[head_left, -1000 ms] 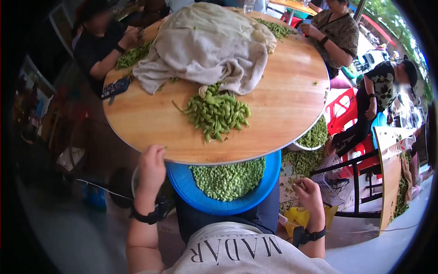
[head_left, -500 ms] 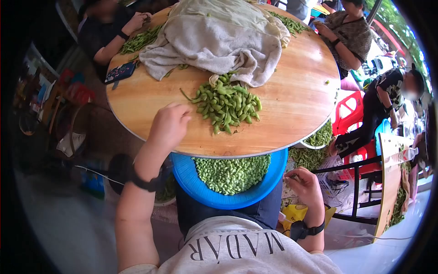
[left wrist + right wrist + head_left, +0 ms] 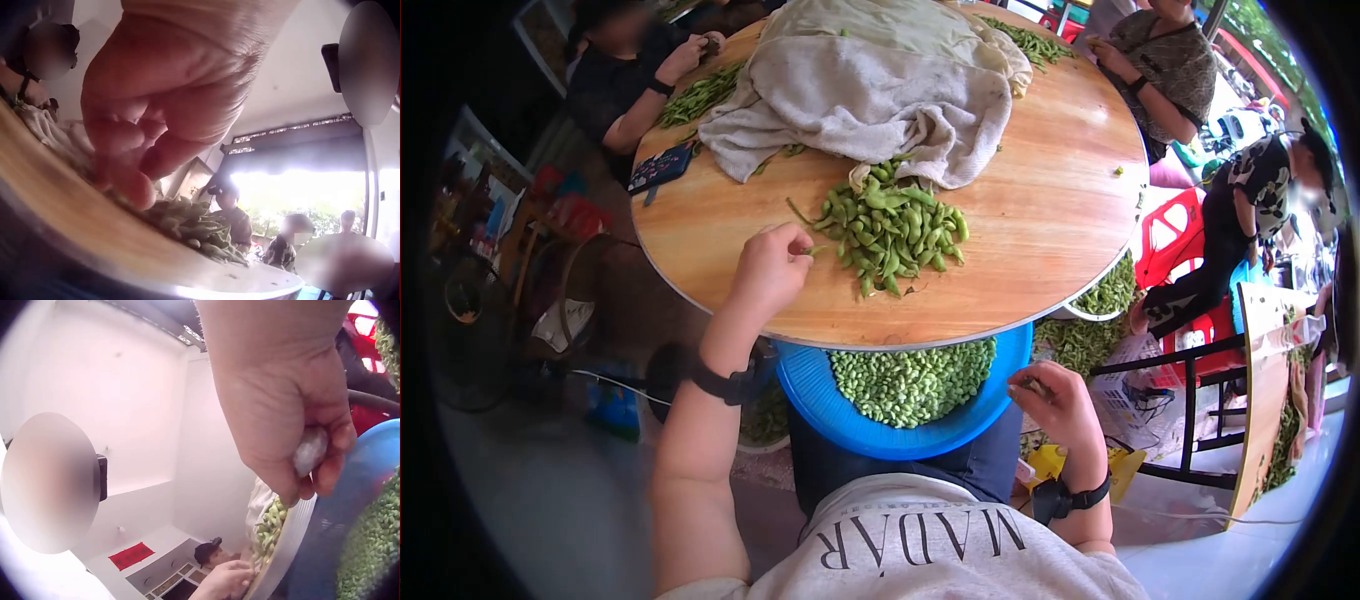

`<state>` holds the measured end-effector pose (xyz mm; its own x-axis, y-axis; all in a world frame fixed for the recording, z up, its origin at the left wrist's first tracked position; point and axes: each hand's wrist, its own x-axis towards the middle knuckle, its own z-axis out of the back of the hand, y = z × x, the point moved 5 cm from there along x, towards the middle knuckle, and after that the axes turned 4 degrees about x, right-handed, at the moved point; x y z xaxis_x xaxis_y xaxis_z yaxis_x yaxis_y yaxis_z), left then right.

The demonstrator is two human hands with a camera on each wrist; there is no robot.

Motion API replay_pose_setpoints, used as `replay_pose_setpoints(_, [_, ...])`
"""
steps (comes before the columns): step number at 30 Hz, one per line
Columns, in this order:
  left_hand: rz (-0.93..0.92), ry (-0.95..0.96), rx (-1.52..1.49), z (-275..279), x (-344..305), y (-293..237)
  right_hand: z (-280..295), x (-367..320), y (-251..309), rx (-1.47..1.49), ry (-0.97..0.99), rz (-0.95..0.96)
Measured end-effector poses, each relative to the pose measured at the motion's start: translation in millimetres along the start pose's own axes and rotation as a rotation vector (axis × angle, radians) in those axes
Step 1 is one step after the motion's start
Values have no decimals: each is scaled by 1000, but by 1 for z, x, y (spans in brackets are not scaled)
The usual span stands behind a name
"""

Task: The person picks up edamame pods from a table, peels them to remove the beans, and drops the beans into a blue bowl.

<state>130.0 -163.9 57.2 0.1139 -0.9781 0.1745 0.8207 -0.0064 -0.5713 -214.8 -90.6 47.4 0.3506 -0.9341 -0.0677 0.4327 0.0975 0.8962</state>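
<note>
My left hand [image 3: 772, 265] is over the round wooden table [image 3: 1040, 250], at the left edge of a pile of green soybean pods [image 3: 890, 235]. Thumb and finger pinch a small green soybean pod [image 3: 814, 250]. In the left wrist view the fingertips are right beside the pile. My right hand [image 3: 1060, 405] is past the right rim of a blue basin [image 3: 800, 400], with its fingers curled. In the right wrist view they close round a pale grey, shiny rounded thing [image 3: 310, 452]; its kind I cannot tell. Shelled green beans [image 3: 915, 385] lie in the basin, on my lap.
A cream cloth [image 3: 850, 100] covers a heap mid-table. A phone [image 3: 662, 168] lies at the table's left edge. Other people sit at the far side with more pods [image 3: 700, 95]. A tub of pods [image 3: 1105, 290] and a red chair [image 3: 1170, 235] stand at the right.
My left hand has gone from beside the table's front edge up and right to the pile, and now pinches a pod. The right hand has shifted slightly up and left toward the basin.
</note>
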Motion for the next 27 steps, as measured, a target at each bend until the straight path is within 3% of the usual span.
replay_pose_setpoints(2, [224,28,-178,13,-17,-2,-5,7,6,-26,22,29])
replay_pose_setpoints(7, [115,161,-339,17,-68,-40,-36,33,46,141,60,257])
replay_pose_setpoints(10, [117,253,-591,-10,-104,-65,-70,40,65,213,43,416])
replay_pose_setpoints(11, [162,255,-677,-16,-114,-68,-80,37,68,145,68,505])
replay_pose_setpoints(15, [512,165,-1236,-50,-147,-52,-106,14,51,153,-62,505])
replay_pose_setpoints(18, [768,240,-1546,-92,-176,-40,-116,0,35,-26,-139,510])
replay_pose_setpoints(22, [793,344,-1579,-107,-182,-45,-119,-9,22,-71,-104,483])
replay_pose_setpoints(23, [836,254,-1480,-108,-182,-47,-122,-11,17,-42,-65,482])
replay_pose_setpoints(27, [605,247,-1083,-108,-181,-48,-109,-14,4,261,178,325])
